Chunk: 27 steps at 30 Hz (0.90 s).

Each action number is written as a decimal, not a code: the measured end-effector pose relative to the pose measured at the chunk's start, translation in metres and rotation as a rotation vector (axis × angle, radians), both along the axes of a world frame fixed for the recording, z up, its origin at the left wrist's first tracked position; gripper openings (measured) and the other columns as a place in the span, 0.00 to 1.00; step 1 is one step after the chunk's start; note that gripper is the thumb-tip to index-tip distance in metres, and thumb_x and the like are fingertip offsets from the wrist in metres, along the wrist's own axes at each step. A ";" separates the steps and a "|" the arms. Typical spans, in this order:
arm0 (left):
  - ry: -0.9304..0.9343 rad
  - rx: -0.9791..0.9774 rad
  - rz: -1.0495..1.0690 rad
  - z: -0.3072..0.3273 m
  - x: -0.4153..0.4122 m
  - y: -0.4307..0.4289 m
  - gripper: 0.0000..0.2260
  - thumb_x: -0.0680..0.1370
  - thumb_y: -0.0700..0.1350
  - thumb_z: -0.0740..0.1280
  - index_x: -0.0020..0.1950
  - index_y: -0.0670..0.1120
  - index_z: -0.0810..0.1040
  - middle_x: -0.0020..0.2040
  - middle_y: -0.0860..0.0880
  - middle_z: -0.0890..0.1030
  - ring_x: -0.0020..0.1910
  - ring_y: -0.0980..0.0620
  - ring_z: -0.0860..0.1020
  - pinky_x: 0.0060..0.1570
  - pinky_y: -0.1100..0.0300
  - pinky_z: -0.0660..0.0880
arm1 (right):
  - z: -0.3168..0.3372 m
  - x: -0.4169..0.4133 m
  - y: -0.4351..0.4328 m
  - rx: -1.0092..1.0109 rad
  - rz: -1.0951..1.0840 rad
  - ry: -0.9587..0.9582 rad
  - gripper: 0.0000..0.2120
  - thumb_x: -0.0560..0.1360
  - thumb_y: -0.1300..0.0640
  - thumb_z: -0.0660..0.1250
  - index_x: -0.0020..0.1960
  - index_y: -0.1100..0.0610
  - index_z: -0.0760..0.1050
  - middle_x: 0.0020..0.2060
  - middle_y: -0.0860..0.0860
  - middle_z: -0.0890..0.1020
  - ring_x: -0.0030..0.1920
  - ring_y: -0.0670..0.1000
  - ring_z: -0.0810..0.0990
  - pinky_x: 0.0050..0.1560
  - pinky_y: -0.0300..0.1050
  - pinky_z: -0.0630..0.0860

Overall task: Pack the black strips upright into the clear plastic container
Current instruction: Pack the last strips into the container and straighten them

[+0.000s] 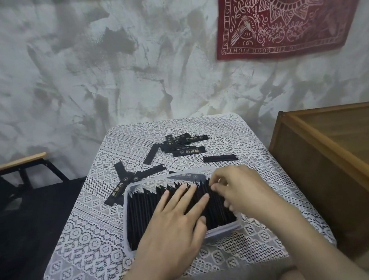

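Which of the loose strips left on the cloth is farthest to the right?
The plain black strip lying alone crosswise, just beyond the container's far right corner. The others sit in the far pile or the left cluster.

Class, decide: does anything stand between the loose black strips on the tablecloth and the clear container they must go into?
Only bare cloth lies between loose strips and container. Inside, the left hand and right hand partly cover the tightly packed strips.
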<state>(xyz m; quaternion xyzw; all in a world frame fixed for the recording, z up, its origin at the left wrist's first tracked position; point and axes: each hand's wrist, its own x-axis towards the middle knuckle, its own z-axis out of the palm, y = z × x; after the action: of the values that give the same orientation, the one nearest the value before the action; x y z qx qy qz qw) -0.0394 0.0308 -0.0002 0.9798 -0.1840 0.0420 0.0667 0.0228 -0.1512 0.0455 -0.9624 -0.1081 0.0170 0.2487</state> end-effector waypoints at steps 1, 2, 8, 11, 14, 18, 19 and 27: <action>0.002 -0.002 0.003 0.000 0.001 0.000 0.32 0.78 0.62 0.32 0.83 0.62 0.47 0.84 0.56 0.43 0.81 0.59 0.37 0.80 0.51 0.38 | 0.001 0.008 -0.002 0.046 0.010 0.007 0.05 0.81 0.54 0.67 0.49 0.48 0.81 0.32 0.48 0.84 0.29 0.44 0.83 0.36 0.41 0.81; 0.010 -0.006 0.007 0.000 0.002 0.000 0.32 0.78 0.62 0.32 0.83 0.62 0.47 0.83 0.56 0.43 0.81 0.59 0.37 0.80 0.51 0.38 | -0.001 0.019 -0.004 0.111 0.011 0.016 0.05 0.80 0.54 0.68 0.47 0.48 0.81 0.32 0.48 0.83 0.28 0.44 0.82 0.35 0.42 0.81; -0.006 -0.015 0.008 -0.003 0.003 0.001 0.29 0.81 0.62 0.35 0.82 0.61 0.50 0.83 0.56 0.45 0.81 0.58 0.41 0.80 0.51 0.39 | -0.027 0.104 -0.022 0.169 -0.109 -0.089 0.03 0.80 0.53 0.70 0.52 0.47 0.82 0.45 0.46 0.86 0.35 0.43 0.79 0.39 0.43 0.76; -0.058 0.022 0.009 -0.011 0.005 0.005 0.24 0.85 0.58 0.46 0.78 0.56 0.69 0.78 0.50 0.68 0.79 0.53 0.62 0.78 0.49 0.57 | -0.040 0.135 -0.025 -0.026 -0.082 -0.073 0.13 0.80 0.53 0.70 0.64 0.48 0.80 0.55 0.52 0.84 0.41 0.49 0.81 0.51 0.51 0.80; -0.113 0.040 -0.011 -0.018 0.007 0.006 0.22 0.84 0.57 0.52 0.75 0.54 0.73 0.76 0.49 0.72 0.77 0.50 0.67 0.70 0.47 0.58 | -0.051 0.158 -0.026 -0.184 -0.044 -0.070 0.16 0.79 0.54 0.71 0.66 0.49 0.78 0.60 0.53 0.83 0.60 0.56 0.79 0.61 0.56 0.77; -0.187 0.038 -0.031 -0.021 0.008 0.006 0.22 0.83 0.56 0.54 0.75 0.53 0.74 0.76 0.47 0.72 0.76 0.49 0.68 0.70 0.46 0.59 | -0.059 0.176 -0.030 -0.261 -0.032 -0.003 0.09 0.77 0.56 0.72 0.57 0.50 0.80 0.53 0.53 0.83 0.57 0.56 0.77 0.55 0.50 0.76; -0.188 0.029 -0.032 -0.021 0.007 0.006 0.23 0.83 0.56 0.55 0.75 0.53 0.74 0.76 0.47 0.72 0.77 0.49 0.68 0.70 0.46 0.59 | -0.059 0.178 -0.032 -0.259 -0.031 0.017 0.09 0.77 0.55 0.73 0.56 0.51 0.80 0.52 0.52 0.82 0.56 0.56 0.77 0.54 0.50 0.76; -0.202 -0.008 -0.032 -0.026 0.006 0.006 0.23 0.83 0.57 0.55 0.75 0.54 0.73 0.77 0.47 0.70 0.77 0.49 0.66 0.71 0.45 0.58 | -0.053 0.192 -0.035 -0.242 0.004 0.151 0.13 0.74 0.53 0.77 0.52 0.49 0.74 0.51 0.51 0.81 0.52 0.55 0.77 0.47 0.47 0.71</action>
<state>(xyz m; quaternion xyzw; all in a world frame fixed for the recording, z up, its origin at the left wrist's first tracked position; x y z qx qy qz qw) -0.0333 0.0370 -0.0260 0.9672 -0.2052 0.1401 0.0521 0.2149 -0.1857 -0.0079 -0.9812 -0.0881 0.1027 0.1380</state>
